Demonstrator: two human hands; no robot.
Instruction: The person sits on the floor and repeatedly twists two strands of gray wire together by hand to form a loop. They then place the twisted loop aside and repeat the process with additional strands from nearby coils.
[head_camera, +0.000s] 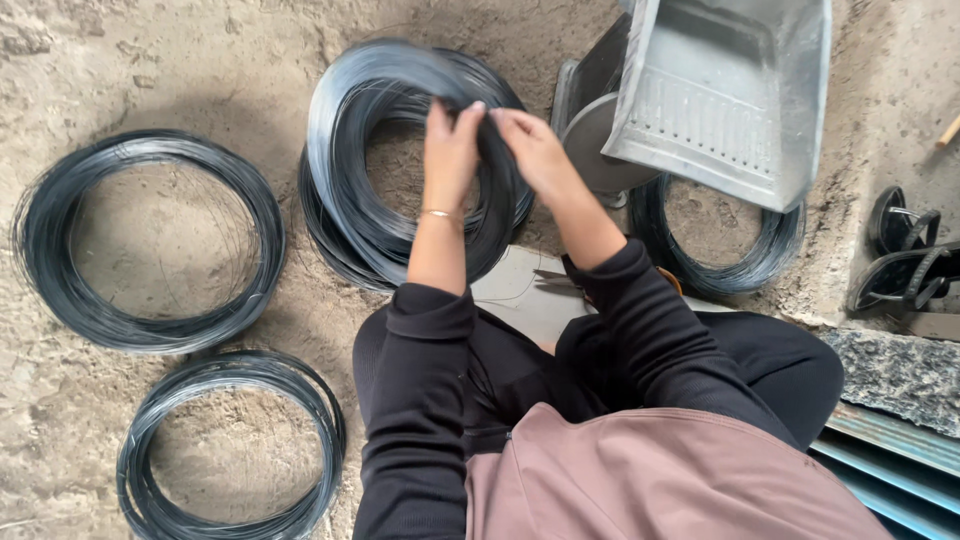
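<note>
Fingers of left hand (449, 150) and right hand (534, 148) grip the raised wire coil (400, 160) at its right side.

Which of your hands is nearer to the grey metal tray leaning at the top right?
Right. The right hand grips the wire coil just left of the metal tray; the left hand holds the same coil farther left, beyond the right hand.

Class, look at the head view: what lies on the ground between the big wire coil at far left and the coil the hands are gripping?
Only bare sandy ground separates the far-left coil from the held coil; the head view shows nothing else there.
</note>
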